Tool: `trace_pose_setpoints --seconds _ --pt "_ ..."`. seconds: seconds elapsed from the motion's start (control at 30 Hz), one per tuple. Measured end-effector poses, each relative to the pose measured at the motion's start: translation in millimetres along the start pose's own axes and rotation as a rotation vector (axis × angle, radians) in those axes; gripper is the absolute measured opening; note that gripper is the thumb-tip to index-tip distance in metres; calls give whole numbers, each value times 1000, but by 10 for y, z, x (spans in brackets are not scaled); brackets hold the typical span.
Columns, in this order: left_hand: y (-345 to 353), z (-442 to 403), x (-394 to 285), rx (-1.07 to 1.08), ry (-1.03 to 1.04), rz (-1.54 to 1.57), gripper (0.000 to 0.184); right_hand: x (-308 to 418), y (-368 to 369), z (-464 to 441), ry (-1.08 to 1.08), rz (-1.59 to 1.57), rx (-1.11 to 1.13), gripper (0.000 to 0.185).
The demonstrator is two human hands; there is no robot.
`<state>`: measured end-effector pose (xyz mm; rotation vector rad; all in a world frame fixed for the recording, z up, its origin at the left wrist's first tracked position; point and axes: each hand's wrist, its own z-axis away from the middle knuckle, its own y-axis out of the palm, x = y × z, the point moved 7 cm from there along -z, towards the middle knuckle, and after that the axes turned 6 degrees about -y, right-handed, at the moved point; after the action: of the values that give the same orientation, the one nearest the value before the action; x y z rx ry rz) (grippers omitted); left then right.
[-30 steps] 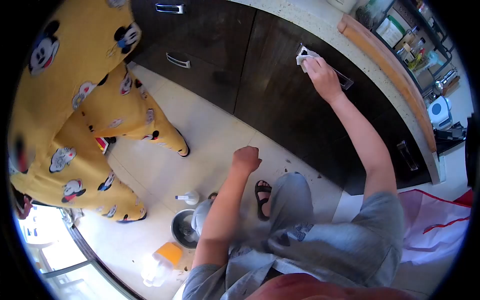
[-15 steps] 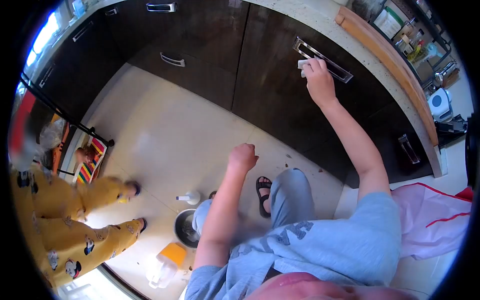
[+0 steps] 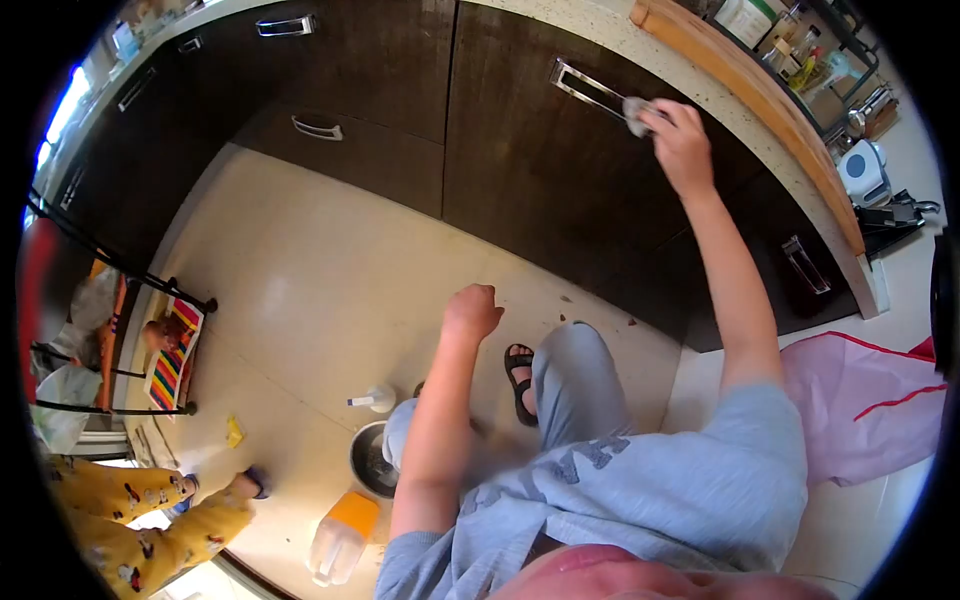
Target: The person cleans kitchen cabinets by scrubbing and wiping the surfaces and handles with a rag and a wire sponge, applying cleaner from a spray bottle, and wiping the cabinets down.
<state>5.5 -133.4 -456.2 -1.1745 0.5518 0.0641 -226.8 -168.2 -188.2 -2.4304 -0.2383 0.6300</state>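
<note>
My right hand (image 3: 685, 145) pinches a small whitish cloth (image 3: 636, 116) against the right part of a long chrome handle (image 3: 575, 82) on a dark brown cabinet front (image 3: 550, 160). The hand and the cloth cover that part of the handle. My left hand (image 3: 474, 312) is a closed fist held in the air over my knees, with nothing seen in it. Below it on the floor are a white spray bottle (image 3: 380, 399) and a metal basin (image 3: 362, 440), partly hidden by my leg.
A clear jug with an orange band (image 3: 352, 512) stands on the floor. A person in yellow patterned trousers (image 3: 190, 530) is at lower left, beside a wheeled rack (image 3: 118, 412). Above the cabinets runs a speckled countertop (image 3: 590, 35) with a wooden board (image 3: 740, 90). A pinkish bag (image 3: 850, 400) lies at right.
My right hand has slid the cloth rightward along the handle. My left fist has barely moved. The person in yellow trousers has stepped back toward the lower left.
</note>
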Motion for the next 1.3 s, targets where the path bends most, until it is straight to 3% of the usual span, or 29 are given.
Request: trace_pose_setpoints --seconds 0.1,0.33,0.43,0.6,0.7,0.83,0.97,1.0,1.13,1.3 --pt "9 37 28 45 -12 -32 37 -234 -169 287 112 -73 21 23" --pt "-29 77 -43 40 -10 -47 37 304 574 -575 -92 -156 -83 17" --pt "-82 84 -21 28 -30 -35 37 541 820 -914 -28 58 67 9" --pt "15 33 33 2 -7 -26 37 364 403 -406 -161 8 24 13" --pt "-75 91 39 -7 -7 -15 35 303 109 -87 -59 154 81 17" --pt "-23 59 61 -18 -2 -6 33 484 83 -96 -152 107 22 16" --pt "-21 -16 8 8 -12 -32 34 690 947 -619 -237 49 -9 8" --pt "-24 -24 8 -8 -8 -26 34 749 1046 -719 -256 217 16 6" --pt "52 -103 49 2 -28 -11 37 712 927 -636 -295 169 31 11" --pt "27 -26 72 29 -25 -17 38 258 236 174 -236 146 83 16"
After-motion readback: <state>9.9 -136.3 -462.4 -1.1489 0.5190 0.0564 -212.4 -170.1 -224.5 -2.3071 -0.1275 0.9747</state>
